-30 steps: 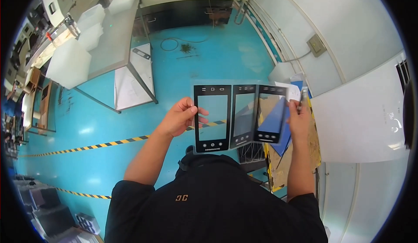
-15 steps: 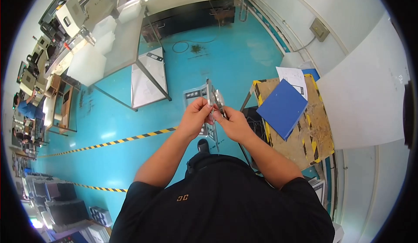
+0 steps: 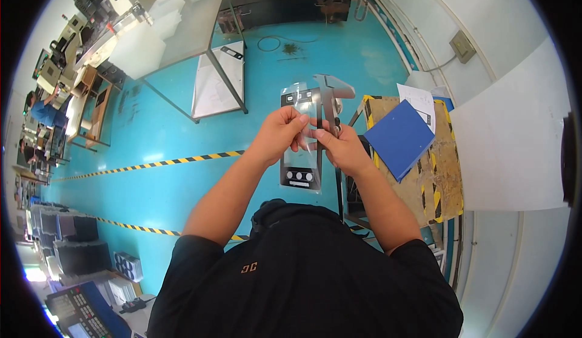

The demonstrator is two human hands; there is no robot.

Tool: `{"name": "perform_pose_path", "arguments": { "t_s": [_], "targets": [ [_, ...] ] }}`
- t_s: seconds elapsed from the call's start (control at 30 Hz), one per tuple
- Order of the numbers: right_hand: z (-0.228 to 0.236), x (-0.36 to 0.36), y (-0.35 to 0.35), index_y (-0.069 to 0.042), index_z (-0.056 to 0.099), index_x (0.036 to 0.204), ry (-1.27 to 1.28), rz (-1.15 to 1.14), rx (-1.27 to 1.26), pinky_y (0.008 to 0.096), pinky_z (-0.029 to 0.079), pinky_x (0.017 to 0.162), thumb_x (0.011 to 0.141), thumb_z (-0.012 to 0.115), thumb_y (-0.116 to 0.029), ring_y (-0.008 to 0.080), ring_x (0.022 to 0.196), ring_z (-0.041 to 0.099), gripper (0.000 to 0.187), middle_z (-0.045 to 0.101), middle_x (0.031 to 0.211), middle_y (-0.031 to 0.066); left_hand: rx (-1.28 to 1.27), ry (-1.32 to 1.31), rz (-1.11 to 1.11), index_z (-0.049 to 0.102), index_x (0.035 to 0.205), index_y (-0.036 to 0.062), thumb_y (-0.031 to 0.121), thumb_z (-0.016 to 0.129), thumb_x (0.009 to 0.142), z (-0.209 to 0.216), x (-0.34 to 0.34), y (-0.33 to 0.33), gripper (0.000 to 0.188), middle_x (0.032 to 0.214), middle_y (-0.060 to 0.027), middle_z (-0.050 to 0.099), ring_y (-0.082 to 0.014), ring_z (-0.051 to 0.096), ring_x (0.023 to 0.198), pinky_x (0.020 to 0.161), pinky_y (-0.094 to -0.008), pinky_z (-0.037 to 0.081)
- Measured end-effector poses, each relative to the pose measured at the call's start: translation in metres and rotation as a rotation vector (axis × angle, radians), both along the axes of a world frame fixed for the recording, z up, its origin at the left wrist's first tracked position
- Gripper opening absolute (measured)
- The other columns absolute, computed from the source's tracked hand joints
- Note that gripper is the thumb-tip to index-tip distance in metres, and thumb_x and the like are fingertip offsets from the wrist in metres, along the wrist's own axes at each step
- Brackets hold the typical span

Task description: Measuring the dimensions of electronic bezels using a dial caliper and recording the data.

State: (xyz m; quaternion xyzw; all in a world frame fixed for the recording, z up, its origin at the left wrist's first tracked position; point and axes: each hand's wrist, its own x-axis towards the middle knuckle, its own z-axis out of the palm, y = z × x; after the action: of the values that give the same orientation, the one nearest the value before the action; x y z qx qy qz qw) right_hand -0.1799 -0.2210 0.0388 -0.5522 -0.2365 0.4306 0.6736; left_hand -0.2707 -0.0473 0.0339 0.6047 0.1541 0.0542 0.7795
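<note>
We find the black-framed clear panel near the centre of the frame, its long sides running up and down. The left hand pinches it narrowly at mid-length, thumb across the front, some fingers partly hidden; whether one sheet or several are held, we cannot tell. The fingers of the right hand are curled around a caliper, its bar lying along the panel's right edge and its jaw end beside the upper right corner. Metal-to-panel contact cannot be confirmed.

In our judgement, sound practice here calls for an unbowed panel, a light left grip toward the rim rather than over the window, and a caliper held square to the edge. Hard pressure could flex the panel or scratch it.

We further note a blue folder on the worn bench at the right of the frame, well apart from both hands.
</note>
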Motion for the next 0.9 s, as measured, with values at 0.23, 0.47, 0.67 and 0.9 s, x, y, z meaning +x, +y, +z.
{"name": "perform_pose_path", "arguments": {
  "t_s": [0.23, 0.47, 0.67, 0.9],
  "targets": [
    [-0.023, -0.037, 0.052, 0.008, 0.054, 0.129, -0.042, -0.121, -0.011, 0.0342, 0.057, 0.086, 0.098, 0.059, -0.011, 0.0200, 0.107, 0.064, 0.037, 0.065, 0.112, 0.0112, 0.908, 0.134, -0.059, 0.059, 0.081, 0.0041, 0.032, 0.078, 0.083, 0.001, -0.091, -0.017, 0.034, 0.082, -0.0076, 0.056, -0.0192, 0.059, 0.077, 0.067, -0.0331, 0.049],
    [-0.014, -0.078, 0.106, 0.010, 0.053, 0.128, -0.104, -0.131, 0.081, 0.0341, 0.057, 0.084, 0.099, 0.058, -0.012, 0.0206, 0.098, 0.067, 0.036, 0.067, 0.115, 0.0173, 0.620, 0.032, -0.008, 0.060, 0.086, 0.0037, 0.012, 0.072, 0.088, -0.018, -0.146, 0.040, 0.015, 0.089, -0.0053, 0.057, -0.0136, 0.058, 0.079, 0.069, -0.0295, 0.047],
    [0.006, -0.120, 0.139, 0.008, 0.054, 0.128, -0.019, -0.047, -0.004, 0.0367, 0.058, 0.086, 0.099, 0.058, -0.010, 0.0202, 0.102, 0.065, 0.035, 0.065, 0.117, 0.0133, 0.318, 0.056, -0.090, 0.060, 0.092, 0.0024, 0.017, 0.072, 0.090, -0.017, -0.197, 0.089, 0.019, 0.084, -0.0048, 0.064, -0.0119, 0.058, 0.071, 0.066, -0.0285, 0.049],
    [-0.003, -0.168, 0.170, 0.005, 0.054, 0.128, -0.097, 0.038, 0.128, 0.0374, 0.058, 0.088, 0.100, 0.057, -0.008, 0.0199, 0.108, 0.063, 0.031, 0.062, 0.122, 0.0119, 0.512, -0.094, 0.242, 0.059, 0.102, 0.0030, 0.026, 0.075, 0.087, 0.053, -0.193, 0.154, 0.032, 0.083, -0.0074, 0.066, -0.0172, 0.063, 0.073, 0.067, -0.0331, 0.051]
  ]
}}
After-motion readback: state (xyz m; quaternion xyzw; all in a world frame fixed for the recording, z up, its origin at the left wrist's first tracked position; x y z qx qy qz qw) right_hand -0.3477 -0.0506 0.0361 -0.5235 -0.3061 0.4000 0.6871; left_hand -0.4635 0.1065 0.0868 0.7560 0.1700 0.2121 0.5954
